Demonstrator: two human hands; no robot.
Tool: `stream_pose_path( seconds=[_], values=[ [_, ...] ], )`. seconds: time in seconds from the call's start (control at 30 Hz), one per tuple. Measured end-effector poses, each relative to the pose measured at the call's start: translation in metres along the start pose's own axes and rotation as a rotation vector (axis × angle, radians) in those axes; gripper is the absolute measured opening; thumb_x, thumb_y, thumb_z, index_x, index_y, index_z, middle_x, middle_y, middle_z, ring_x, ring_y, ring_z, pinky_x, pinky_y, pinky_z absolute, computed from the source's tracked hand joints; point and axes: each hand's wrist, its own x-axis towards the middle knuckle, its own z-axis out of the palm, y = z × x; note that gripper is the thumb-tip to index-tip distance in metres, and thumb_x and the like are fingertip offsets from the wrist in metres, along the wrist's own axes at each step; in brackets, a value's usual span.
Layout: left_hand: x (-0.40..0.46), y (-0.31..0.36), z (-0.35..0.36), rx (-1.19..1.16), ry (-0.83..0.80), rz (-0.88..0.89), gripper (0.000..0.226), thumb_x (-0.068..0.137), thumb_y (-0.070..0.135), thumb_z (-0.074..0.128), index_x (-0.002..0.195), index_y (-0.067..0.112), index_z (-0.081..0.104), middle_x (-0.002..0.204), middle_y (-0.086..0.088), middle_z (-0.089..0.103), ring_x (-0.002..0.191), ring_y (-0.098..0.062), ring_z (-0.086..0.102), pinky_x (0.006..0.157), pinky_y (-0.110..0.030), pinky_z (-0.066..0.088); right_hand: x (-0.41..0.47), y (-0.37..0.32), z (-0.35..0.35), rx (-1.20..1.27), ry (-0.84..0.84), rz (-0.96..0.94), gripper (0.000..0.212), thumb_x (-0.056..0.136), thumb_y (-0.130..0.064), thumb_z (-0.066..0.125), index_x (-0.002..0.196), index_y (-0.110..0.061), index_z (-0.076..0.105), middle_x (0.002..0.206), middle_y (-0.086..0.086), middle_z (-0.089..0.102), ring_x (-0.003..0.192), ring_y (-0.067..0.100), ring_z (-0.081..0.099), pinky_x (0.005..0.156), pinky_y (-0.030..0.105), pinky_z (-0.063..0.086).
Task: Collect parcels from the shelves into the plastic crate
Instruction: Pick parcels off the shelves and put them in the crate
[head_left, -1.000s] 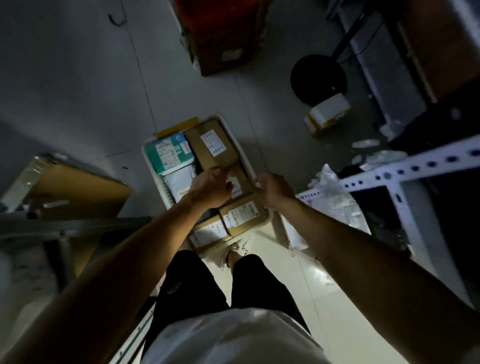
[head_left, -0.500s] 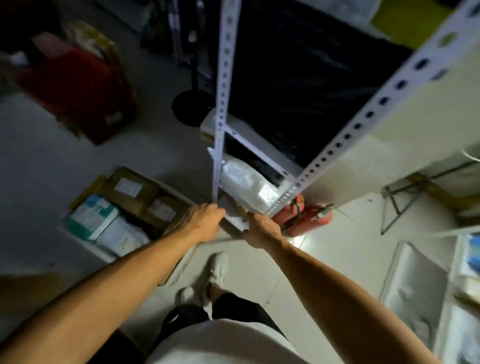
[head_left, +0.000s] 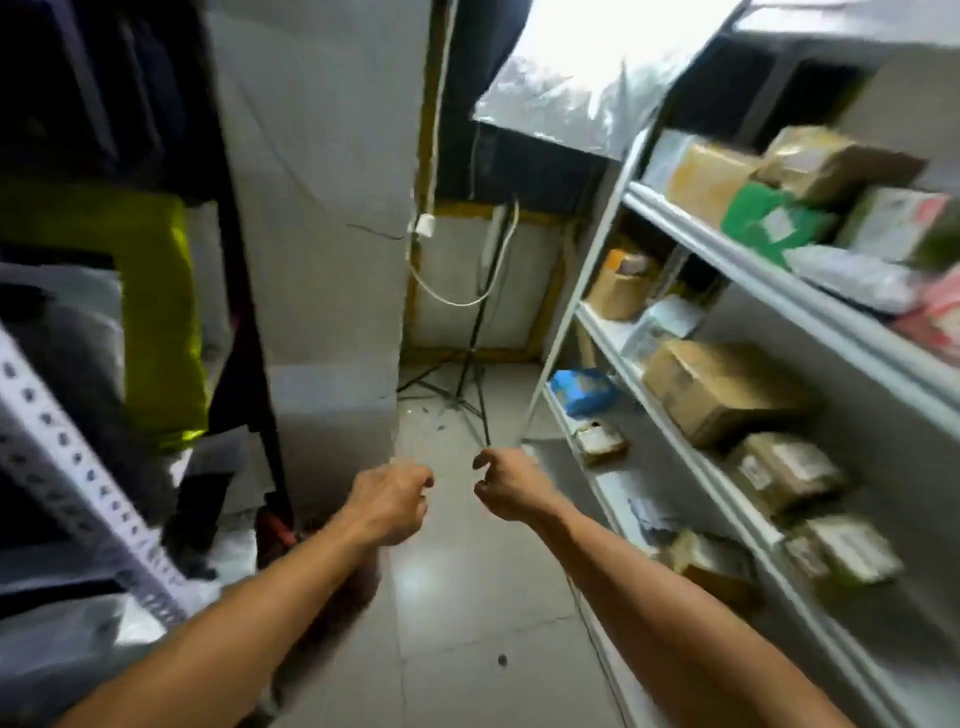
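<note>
A perforated white metal upright (head_left: 78, 499) stands at far left. Over the pale tiled floor (head_left: 457, 623), the left hand (head_left: 387, 501) and right hand (head_left: 511, 486) hang loosely curled, each grip empty. Brown cardboard parcels (head_left: 722, 392) sit on the white metal shelves (head_left: 769, 296) at right.

Open aisle between two racks

Bare floor (head_left: 457, 597) runs ahead of both hands; the white shelves (head_left: 737, 249) on the right are crowded with parcels (head_left: 722, 389), a perforated rack post (head_left: 78, 467) juts in at left, and a tripod stand (head_left: 467, 384) blocks the far end.
</note>
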Motion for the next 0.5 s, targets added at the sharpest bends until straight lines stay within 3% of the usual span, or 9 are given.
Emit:
stream_pose_path(
  seconds=[0.17, 0.37, 0.5],
  values=[
    [0.085, 0.138, -0.020, -0.007, 0.072, 0.324, 0.030, 0.098, 0.031, 0.049, 0.126, 0.034, 0.059, 0.127, 0.003, 0.062, 0.117, -0.021, 0.059, 0.091, -0.033, 0.049, -0.011, 0.105, -0.086, 0.067, 0.227, 0.224, 0.036, 0.091, -0.033, 0.062, 0.127, -0.032, 0.064, 0.131, 0.002, 0.065, 0.119, 0.024, 0.062, 0.099, 0.037, 0.052],
    [0.127, 0.286, -0.045, -0.061, 0.074, 0.720, 0.029, 0.096, 0.026, 0.050, 0.123, 0.035, 0.058, 0.120, 0.005, 0.063, 0.110, -0.020, 0.062, 0.088, -0.034, 0.050, -0.064, 0.201, -0.161, 0.224, 0.481, 0.481, 0.028, 0.091, -0.025, 0.062, 0.118, -0.025, 0.068, 0.118, 0.005, 0.070, 0.111, 0.027, 0.066, 0.095, 0.037, 0.054],
    [0.136, 0.369, -0.055, -0.106, 0.096, 0.910, 0.025, 0.101, 0.030, 0.048, 0.124, 0.033, 0.056, 0.118, 0.004, 0.063, 0.099, -0.019, 0.063, 0.076, -0.028, 0.045, -0.111, 0.246, -0.188, 0.258, 0.692, 0.631, 0.027, 0.093, -0.026, 0.062, 0.118, -0.029, 0.069, 0.121, 0.000, 0.071, 0.110, 0.023, 0.066, 0.091, 0.032, 0.054]
  ],
)
